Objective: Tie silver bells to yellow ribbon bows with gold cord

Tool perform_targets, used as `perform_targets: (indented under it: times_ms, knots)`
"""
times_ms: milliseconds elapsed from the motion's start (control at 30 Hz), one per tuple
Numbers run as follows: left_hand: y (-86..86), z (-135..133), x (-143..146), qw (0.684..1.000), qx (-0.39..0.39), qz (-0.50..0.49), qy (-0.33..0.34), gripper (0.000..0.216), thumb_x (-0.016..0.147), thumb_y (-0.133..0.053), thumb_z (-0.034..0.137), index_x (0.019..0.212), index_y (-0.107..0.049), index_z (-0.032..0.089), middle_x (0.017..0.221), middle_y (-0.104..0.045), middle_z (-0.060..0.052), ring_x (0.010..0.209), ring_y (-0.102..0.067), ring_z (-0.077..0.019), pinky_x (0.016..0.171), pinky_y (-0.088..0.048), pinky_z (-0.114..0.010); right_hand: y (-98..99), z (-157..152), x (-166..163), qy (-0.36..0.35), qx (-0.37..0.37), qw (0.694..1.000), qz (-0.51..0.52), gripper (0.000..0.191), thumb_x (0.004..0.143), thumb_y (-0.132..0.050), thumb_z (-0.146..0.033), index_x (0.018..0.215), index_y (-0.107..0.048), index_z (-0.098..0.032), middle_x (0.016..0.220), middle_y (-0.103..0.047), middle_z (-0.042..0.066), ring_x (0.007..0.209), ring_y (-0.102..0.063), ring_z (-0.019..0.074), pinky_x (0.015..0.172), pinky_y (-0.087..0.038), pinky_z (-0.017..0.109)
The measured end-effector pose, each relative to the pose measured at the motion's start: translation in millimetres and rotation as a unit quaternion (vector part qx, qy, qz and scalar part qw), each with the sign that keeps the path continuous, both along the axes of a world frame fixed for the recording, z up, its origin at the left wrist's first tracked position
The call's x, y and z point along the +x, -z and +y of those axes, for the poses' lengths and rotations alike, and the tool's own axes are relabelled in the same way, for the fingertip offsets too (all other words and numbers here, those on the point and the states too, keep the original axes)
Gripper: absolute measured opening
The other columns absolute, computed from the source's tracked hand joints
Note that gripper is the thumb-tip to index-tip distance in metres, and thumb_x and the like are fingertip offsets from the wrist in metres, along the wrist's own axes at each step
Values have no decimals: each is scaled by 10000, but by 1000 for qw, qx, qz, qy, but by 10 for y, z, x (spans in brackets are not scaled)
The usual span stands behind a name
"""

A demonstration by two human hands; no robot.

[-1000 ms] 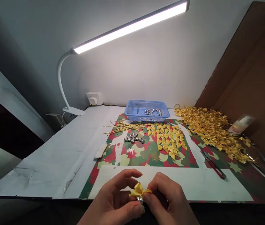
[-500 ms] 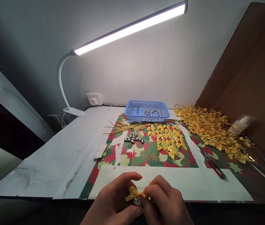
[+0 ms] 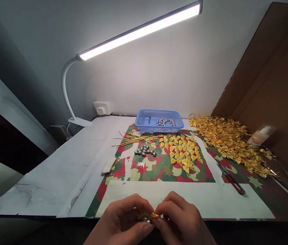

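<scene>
At the front edge of the table both hands work on one small yellow ribbon bow with a silver bell beneath it. My left hand is closed, its thumb and index finger pinching around the bow and bell from the left. From the right, my right hand pinches the bow's other end between thumb and fingers. A thin, wire-like end sticks up by the right index finger. Much of the bow is hidden behind the fingers.
Beyond the hands lie silver bells, gold cords and loose yellow bows. A blue basket holds more bells. Rightward are a heap of bows, red-handled scissors and a bottle. A lamp hangs above.
My left index finger has come down onto the bow, which spread open before and is now mostly covered. Both hands have drawn closer together around it.
</scene>
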State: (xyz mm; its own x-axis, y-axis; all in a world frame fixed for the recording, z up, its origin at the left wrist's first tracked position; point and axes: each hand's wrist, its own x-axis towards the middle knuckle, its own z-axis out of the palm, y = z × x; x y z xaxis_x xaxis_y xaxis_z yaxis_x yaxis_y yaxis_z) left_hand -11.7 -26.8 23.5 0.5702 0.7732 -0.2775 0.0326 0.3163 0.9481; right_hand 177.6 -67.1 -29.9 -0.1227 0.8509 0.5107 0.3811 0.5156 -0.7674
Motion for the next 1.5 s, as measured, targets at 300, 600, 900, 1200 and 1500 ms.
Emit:
perform_targets:
  times_ms: [300,600,900,1200,1500]
  knots:
    - [90,-30,35,996,-72,-46,-39,160,659,-938,238,735,-807,186,695,-785,-13,664,-622,-135,634,-424,-232,-291,252,510,131,-164,858,468,304,739,-885,-458,959,-819,-258,657,-625,-42,557,-644,57,646,-574,165]
    - [158,-42,45,988,-123,-90,36,193,636,-961,250,730,-808,181,616,-716,10,548,-533,-78,533,-350,-192,31,466,483,232,-99,927,277,305,887,-706,-448,1067,-794,-218,925,-712,27,702,-740,159,749,-663,343]
    - [63,-11,132,990,-91,-98,-39,259,620,-968,280,742,-761,183,639,-707,22,574,-516,-98,582,-369,-229,-128,226,314,56,-197,963,174,352,954,-589,-506,1012,-721,-186,700,-651,1,607,-671,156,589,-526,248]
    - [47,35,56,999,-20,-39,-14,341,659,-900,448,861,-768,207,829,-719,-8,848,-627,-227,793,-459,-336,-63,-11,-92,20,-300,947,111,450,961,-512,-593,746,-612,-211,554,-373,-57,475,-380,107,439,-263,237]
    - [-27,100,91,999,-10,-9,-42,241,801,-832,409,834,-781,175,747,-714,-4,745,-606,-179,717,-471,-280,-9,54,-113,34,-277,957,73,552,979,-451,-634,686,-597,-189,583,-438,-33,518,-372,110,480,-254,257]
